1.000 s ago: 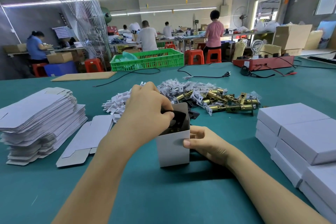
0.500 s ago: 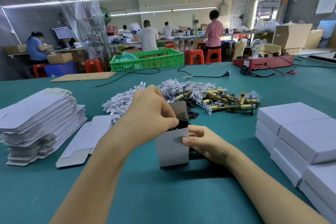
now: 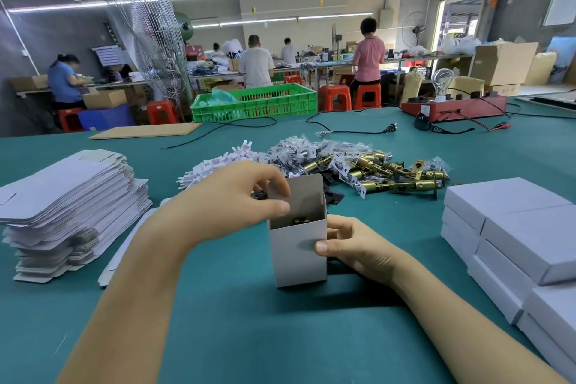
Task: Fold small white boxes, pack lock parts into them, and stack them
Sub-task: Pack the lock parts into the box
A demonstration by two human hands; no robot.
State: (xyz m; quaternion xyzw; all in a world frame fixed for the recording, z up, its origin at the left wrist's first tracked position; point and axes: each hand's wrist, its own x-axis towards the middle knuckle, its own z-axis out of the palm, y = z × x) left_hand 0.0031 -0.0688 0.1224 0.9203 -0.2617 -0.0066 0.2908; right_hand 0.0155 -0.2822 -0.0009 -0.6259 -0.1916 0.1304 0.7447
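Note:
A small white box [image 3: 297,256] stands upright on the green table [image 3: 280,337], its top open and its lid flap raised at the back. A dark lock part [image 3: 300,221] lies inside it. My left hand [image 3: 230,199] is at the box's upper left edge, thumb and index finger pinching the rim there. My right hand [image 3: 352,246] holds the box's right side, with the thumb on the front face. A pile of brass latches [image 3: 389,176] and bagged parts [image 3: 311,150] lies just behind the box.
A tall stack of flat box blanks [image 3: 68,196] sits at the left, with white plastic pieces [image 3: 212,168] behind my left hand. Closed white boxes [image 3: 514,227] are stacked at the right. A green crate [image 3: 255,103], cables and a red device [image 3: 452,107] stand at the table's far edge.
My left hand pushed the dark part down into the box, then rose to the box's upper left edge. The lid flap now shows fully. My right hand kept its hold.

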